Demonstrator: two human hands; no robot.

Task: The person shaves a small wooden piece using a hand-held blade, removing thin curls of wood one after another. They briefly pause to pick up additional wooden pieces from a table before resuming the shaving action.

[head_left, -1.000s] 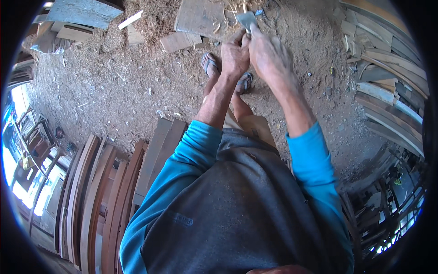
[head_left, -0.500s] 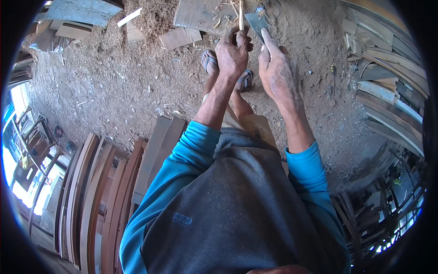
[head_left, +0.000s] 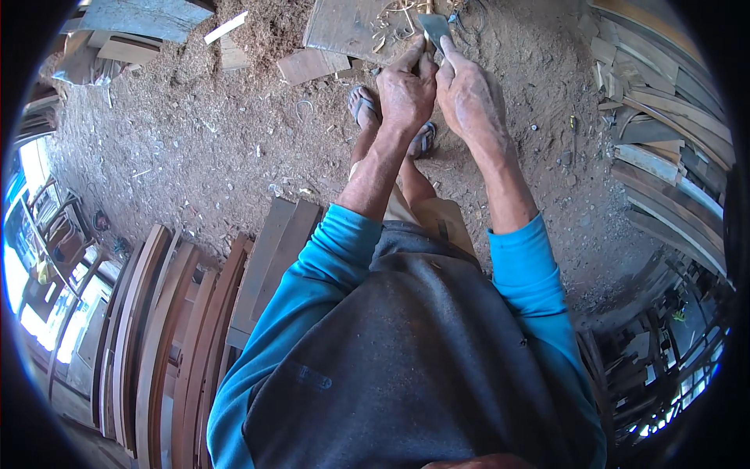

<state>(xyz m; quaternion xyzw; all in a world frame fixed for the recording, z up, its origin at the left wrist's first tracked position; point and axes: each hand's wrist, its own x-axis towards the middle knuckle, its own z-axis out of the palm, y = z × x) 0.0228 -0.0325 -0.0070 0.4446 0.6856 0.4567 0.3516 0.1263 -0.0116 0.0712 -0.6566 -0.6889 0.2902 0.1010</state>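
Observation:
Both my hands are together at the top middle, above the ground. My left hand is closed round a thin pale wooden stick, whose far end runs off the top edge. My right hand grips a flat grey metal blade, its index finger stretched along the blade. The blade lies across the stick, just beyond my left fingertips. Its lower part is hidden in my right hand. Curled wood shavings lie beyond my hands.
A wide board and smaller offcuts lie on the dusty ground near my sandalled feet. Stacked planks stand at lower left. A lumber pile lines the right side. A screwdriver-like tool lies on the ground.
My right hand has moved left toward my left hand, bringing the blade from beside the stick to across it. My left hand has shifted slightly right and down.

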